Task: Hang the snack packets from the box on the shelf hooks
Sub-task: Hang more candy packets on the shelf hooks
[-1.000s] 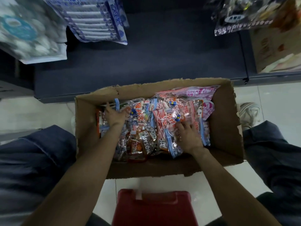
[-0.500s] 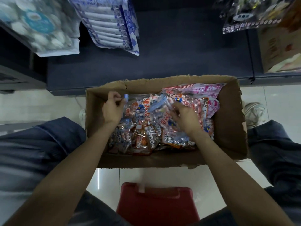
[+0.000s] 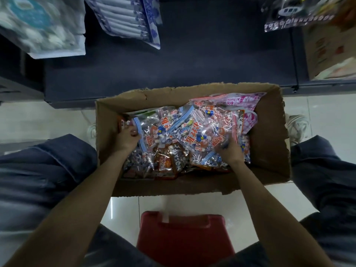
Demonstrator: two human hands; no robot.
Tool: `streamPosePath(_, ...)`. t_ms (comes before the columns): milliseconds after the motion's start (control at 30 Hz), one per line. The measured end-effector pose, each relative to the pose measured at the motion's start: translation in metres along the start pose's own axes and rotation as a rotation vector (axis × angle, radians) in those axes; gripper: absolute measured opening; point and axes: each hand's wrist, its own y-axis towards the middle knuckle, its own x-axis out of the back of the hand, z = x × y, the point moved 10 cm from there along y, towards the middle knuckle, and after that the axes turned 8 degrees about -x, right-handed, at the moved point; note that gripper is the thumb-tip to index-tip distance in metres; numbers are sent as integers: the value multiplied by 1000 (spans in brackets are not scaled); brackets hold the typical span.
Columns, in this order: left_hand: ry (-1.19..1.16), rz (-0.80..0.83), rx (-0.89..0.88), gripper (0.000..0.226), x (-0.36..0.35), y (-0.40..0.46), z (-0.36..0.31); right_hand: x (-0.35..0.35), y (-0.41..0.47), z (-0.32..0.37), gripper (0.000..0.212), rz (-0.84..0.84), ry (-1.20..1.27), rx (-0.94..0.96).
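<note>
Head view, left to right. The left hand [image 3: 128, 138] curls its fingers [image 3: 134, 133] round the blue-striped top edge of a clear snack packet [image 3: 154, 132] at the left end of the cardboard box [image 3: 269, 143], which stands on the floor below the dark shelf [image 3: 192, 60]. At centre, a second clear snack packet [image 3: 204, 132] lies tilted across the heap; the right hand [image 3: 230, 152] pinches its near edge, fingers closed on the film. A pink packet [image 3: 240, 100] rests against the far wall of the box. Handling, by judgement: the packets are bags of thin, glossy film filled with small wrapped sweets, so they should be soft, shifting in shape, moderately light and slippery, sagging when lifted by one corner. The flat sealed header strip is the firmest place to grip and probably carries the hanging hole, though no hole can be made out. No hooks are visible; hanging bags [image 3: 127, 18] show above.
</note>
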Motion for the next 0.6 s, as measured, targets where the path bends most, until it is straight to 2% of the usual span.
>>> streamPosePath(133, -129, -83, -92, 30, 13, -11, -23, 1, -8, -10, 31, -29, 216, -79)
streamPosePath(233, -157, -119, -163, 24, 26, -23, -43, -6, -15, -16, 43, -1, 246, -94)
streamPosePath(333, -66, -104, -272, 22, 34, -36, -61, -17, -29, -18, 59, 59, 261, -54)
streamPosePath(467, 6, -114, -359, 24, 42, -57, -82, -1, -49, -16, 65, -72, 400, 5)
streamPosePath(533, -40, -154, -361, 26, 54, -66, -88, 15, -60, -15, 56, -178, 457, 3)
streamPosePath(600, -145, -193, -363, 28, 69, -77, -93, 34, -73, -15, 32, -280, 528, -1)
